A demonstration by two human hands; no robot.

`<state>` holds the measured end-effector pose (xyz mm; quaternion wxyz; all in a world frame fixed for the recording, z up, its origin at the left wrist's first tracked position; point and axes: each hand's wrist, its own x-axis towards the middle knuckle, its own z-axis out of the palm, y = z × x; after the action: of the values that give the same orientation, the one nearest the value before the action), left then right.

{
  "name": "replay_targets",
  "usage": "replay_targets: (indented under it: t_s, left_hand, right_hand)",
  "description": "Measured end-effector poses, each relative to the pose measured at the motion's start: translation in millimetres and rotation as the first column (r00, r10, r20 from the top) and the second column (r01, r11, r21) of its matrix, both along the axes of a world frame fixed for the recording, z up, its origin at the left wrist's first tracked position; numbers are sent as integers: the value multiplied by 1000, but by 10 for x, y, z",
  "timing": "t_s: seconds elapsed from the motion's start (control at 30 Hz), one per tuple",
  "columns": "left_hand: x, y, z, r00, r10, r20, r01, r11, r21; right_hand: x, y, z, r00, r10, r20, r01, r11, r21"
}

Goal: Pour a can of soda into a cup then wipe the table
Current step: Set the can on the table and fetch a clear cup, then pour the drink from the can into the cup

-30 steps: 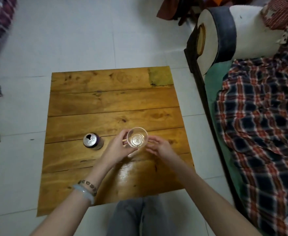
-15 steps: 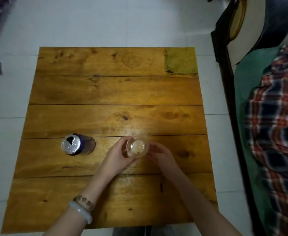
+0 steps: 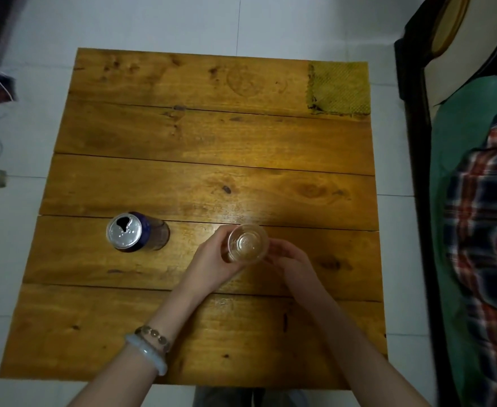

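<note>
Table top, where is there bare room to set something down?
Bare wood: the middle planks between the green cloth and the can, and the near-left corner. Crowded: the cup, held between the left hand and right hand.

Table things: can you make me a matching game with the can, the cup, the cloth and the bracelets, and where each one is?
1 can
2 cup
3 cloth
4 bracelets

A far right corner of the table
B round the left wrist
C between the left hand and right hand
D standing opened, left of the cup

Pairs: 1-D, 2-C, 3-A, 4-B
</note>
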<state>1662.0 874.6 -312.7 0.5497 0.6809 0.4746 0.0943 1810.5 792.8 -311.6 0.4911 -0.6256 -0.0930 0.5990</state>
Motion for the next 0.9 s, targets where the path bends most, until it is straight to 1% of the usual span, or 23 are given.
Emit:
replay_targets:
  t_s: [0.2,0.47,0.5,0.57,0.63,0.7,0.77,0.83,0.9]
  left_hand:
    - [12,-26,-25,1000,12,16,-11,1000,-16]
    - [-68,-36,-87,999,-22,-28,21,1000,-18]
    - [-111,-56,-92,999,-21,-44,20,1000,-18]
    - [-216,-106,-48,997,1,-71,-1,1000,-1]
    - [-340,-153,90,993,37,-108,-32,998,52]
    - [-471,-199,305,987,84,-135,-70,992,103]
    - [-608,-237,546,980,138,-142,-116,981,155]
    - [-777,-251,744,972,206,-117,-177,960,217]
    - [-962,-242,878,957,280,-79,-250,930,268]
  right_hand:
    - [13,-30,-9,1000,4,-11,-4,1000,-6]
    - [9,-38,-5,1000,11,21,-10,999,-31]
    - [28,-48,1,998,7,57,-5,999,-38]
    - [88,-87,50,982,8,190,-1,999,-37]
    - [146,-118,172,946,25,323,-23,1000,-10]
    - [153,-122,340,916,33,399,-56,997,44]
    - [70,-75,526,903,23,430,-80,990,115]
    - [-93,21,657,905,27,424,-114,977,181]
    - [-302,133,732,906,69,417,-176,959,223]
